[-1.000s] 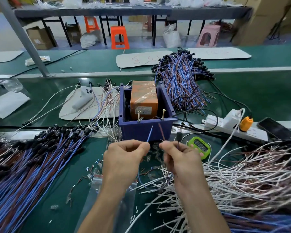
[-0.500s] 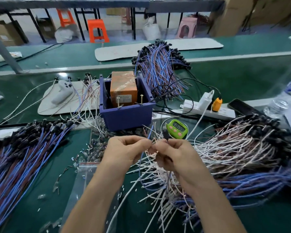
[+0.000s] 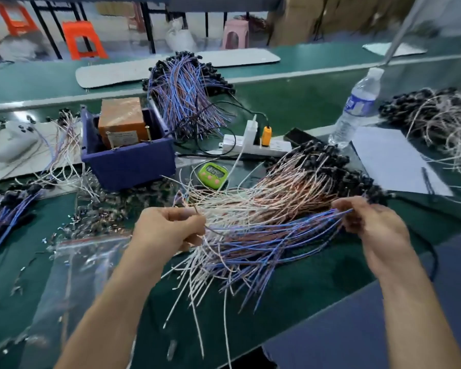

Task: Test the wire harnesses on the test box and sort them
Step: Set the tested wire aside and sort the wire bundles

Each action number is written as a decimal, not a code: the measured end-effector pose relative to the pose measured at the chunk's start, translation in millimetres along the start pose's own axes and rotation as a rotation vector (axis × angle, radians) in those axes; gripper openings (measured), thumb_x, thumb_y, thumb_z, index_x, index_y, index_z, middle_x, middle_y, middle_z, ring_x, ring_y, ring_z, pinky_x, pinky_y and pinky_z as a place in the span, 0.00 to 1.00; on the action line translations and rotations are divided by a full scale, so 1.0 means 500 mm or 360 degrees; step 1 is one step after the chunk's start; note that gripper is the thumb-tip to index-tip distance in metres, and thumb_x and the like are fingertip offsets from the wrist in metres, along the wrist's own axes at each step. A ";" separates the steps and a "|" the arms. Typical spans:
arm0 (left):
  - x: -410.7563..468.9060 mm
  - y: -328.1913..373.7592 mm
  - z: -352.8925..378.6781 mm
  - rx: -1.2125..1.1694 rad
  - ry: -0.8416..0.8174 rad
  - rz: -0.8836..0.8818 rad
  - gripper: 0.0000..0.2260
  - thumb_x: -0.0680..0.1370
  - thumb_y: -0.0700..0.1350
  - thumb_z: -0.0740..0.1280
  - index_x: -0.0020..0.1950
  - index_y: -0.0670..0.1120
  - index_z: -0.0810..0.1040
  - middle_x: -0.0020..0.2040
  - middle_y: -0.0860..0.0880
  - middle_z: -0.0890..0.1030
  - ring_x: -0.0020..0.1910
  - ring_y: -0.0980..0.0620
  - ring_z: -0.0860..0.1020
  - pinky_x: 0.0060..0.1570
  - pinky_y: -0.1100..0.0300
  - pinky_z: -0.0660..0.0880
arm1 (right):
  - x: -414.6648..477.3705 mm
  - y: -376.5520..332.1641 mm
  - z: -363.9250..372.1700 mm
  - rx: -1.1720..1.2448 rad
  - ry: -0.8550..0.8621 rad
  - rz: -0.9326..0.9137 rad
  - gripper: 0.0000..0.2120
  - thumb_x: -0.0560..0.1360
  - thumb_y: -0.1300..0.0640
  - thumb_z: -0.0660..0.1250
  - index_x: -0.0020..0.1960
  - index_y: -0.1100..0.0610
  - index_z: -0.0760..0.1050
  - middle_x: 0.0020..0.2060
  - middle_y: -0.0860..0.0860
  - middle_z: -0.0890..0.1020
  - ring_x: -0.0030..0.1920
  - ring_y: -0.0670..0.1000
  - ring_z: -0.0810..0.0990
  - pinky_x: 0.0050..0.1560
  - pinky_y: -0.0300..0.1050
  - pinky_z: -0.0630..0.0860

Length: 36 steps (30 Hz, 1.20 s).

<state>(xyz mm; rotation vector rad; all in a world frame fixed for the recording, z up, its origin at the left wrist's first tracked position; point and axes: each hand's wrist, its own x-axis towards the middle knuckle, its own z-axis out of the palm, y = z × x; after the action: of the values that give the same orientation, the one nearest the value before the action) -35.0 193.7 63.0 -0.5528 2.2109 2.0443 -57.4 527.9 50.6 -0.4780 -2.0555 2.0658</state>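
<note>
The right hand (image 3: 370, 222) pinches a few blue wires (image 3: 304, 230) at the connector end of the harness pile (image 3: 277, 209) on the green surface (image 3: 304, 102). The left hand (image 3: 168, 230) has its grip closed on thin wire ends (image 3: 197, 209) opposite. Single out one harness and draw it lengthwise, so its neighbours stay untangled, before heading to the test box (image 3: 128, 161).
</note>
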 end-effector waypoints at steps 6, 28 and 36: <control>-0.024 -0.029 0.018 0.0530 -0.0159 0.0124 0.13 0.72 0.33 0.77 0.35 0.51 0.87 0.29 0.49 0.84 0.25 0.57 0.79 0.28 0.70 0.74 | 0.039 0.005 -0.071 -0.0164 0.0120 0.0092 0.16 0.83 0.61 0.63 0.38 0.61 0.80 0.23 0.50 0.76 0.21 0.46 0.67 0.22 0.34 0.62; -0.013 -0.045 0.073 0.0970 -0.0082 0.0517 0.12 0.65 0.52 0.84 0.41 0.66 0.86 0.41 0.66 0.82 0.40 0.61 0.79 0.40 0.61 0.76 | 0.036 0.061 0.012 -0.1149 0.0258 -0.0138 0.15 0.69 0.47 0.66 0.36 0.60 0.79 0.25 0.57 0.76 0.25 0.50 0.68 0.33 0.49 0.75; 0.026 -0.049 0.020 0.0342 0.0167 0.0440 0.19 0.77 0.40 0.74 0.44 0.68 0.86 0.38 0.57 0.87 0.35 0.57 0.80 0.38 0.63 0.77 | -0.079 0.041 0.219 -0.0550 -0.0536 -0.0110 0.10 0.72 0.51 0.68 0.34 0.50 0.83 0.22 0.51 0.77 0.23 0.46 0.70 0.29 0.45 0.72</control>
<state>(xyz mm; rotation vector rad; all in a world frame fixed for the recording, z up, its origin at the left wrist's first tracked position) -41.3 199.9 35.0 -0.3575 2.6587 1.8926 -57.5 410.8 32.7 -0.1046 -2.6000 1.8580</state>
